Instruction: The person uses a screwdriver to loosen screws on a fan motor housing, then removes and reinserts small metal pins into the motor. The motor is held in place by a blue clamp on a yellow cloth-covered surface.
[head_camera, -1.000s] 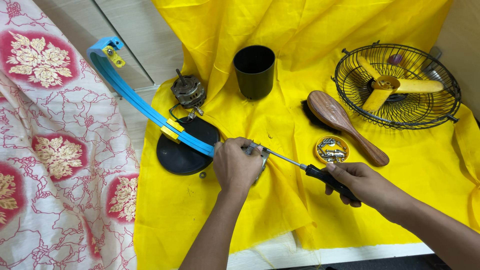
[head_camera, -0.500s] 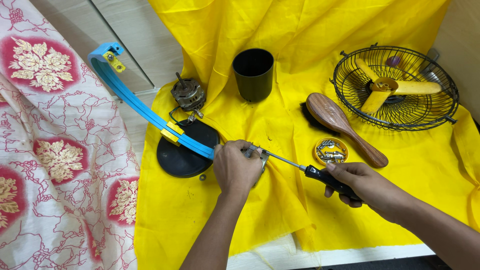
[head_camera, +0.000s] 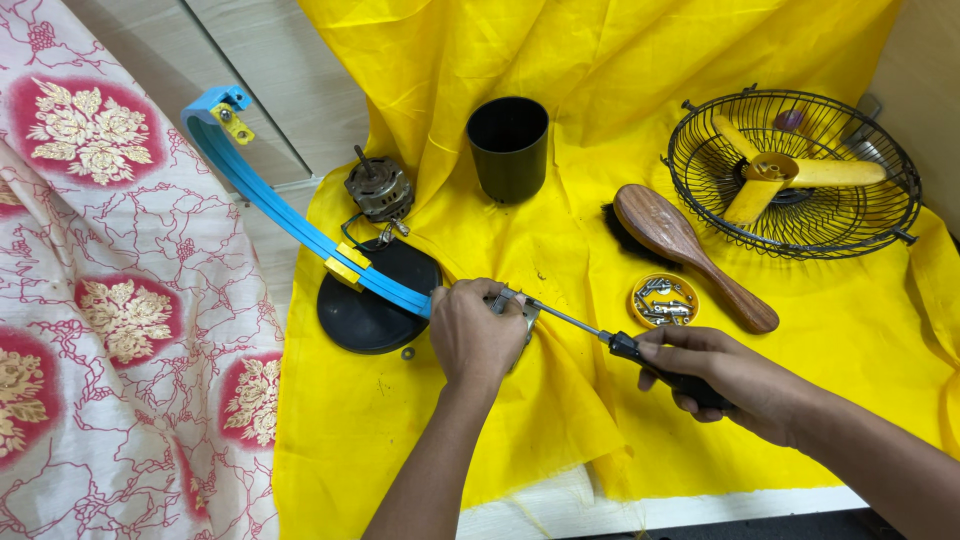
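Observation:
My left hand (head_camera: 474, 333) closes over a small grey metal bracket (head_camera: 518, 305) at the lower end of a curved blue fan stand arm (head_camera: 270, 205), which rises from a round black base (head_camera: 368, 300). My right hand (head_camera: 715, 368) grips the black handle of a screwdriver (head_camera: 600, 333). Its thin shaft points left and its tip meets the bracket under my left fingers. All of this lies on a yellow cloth (head_camera: 820, 330).
A small motor (head_camera: 378, 190) with wires sits behind the base. A black cup (head_camera: 508, 148), a wooden brush (head_camera: 690, 250), a yellow lid of screws (head_camera: 662, 301) and a wire fan cage with a yellow blade (head_camera: 795, 175) lie farther back. Floral fabric (head_camera: 110, 330) covers the left.

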